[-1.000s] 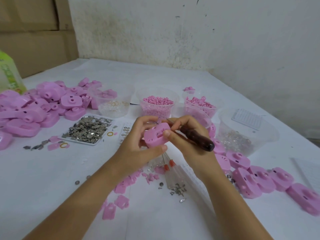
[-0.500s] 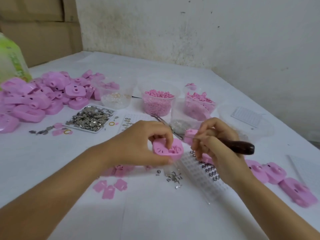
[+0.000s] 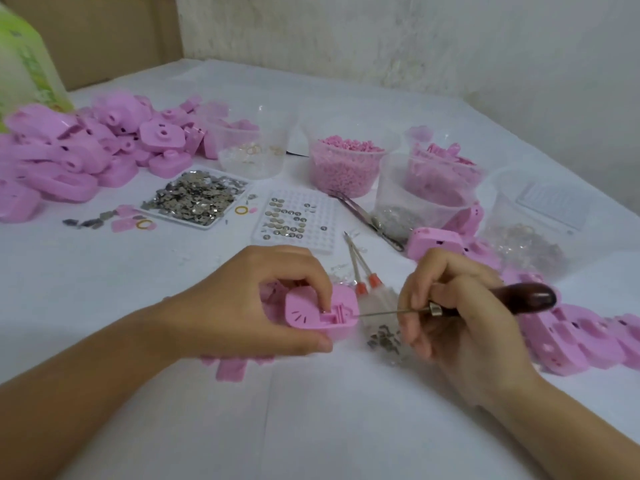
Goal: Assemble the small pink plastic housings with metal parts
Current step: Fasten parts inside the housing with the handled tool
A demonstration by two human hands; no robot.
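Observation:
My left hand (image 3: 249,303) grips a small pink housing (image 3: 311,315) low over the table, thumb below it and index fingertip pressing into its open cavity. My right hand (image 3: 450,313) holds an awl with a dark wooden handle (image 3: 526,297). Its thin metal needle (image 3: 388,311) points left and its tip touches the housing's right edge. A small heap of metal parts (image 3: 384,339) lies on the table between the hands.
A pile of pink housings (image 3: 86,154) lies at the far left and a row of housings (image 3: 581,341) at the right. A tray of metal plates (image 3: 197,199), a white grid tray (image 3: 298,220), tweezers (image 3: 367,216), two glue applicators (image 3: 363,271) and several clear tubs (image 3: 346,164) stand behind the hands.
Both hands dropped from chest height down to the table. The awl swung from pointing up and left to lying level, its tip now at the housing's right edge.

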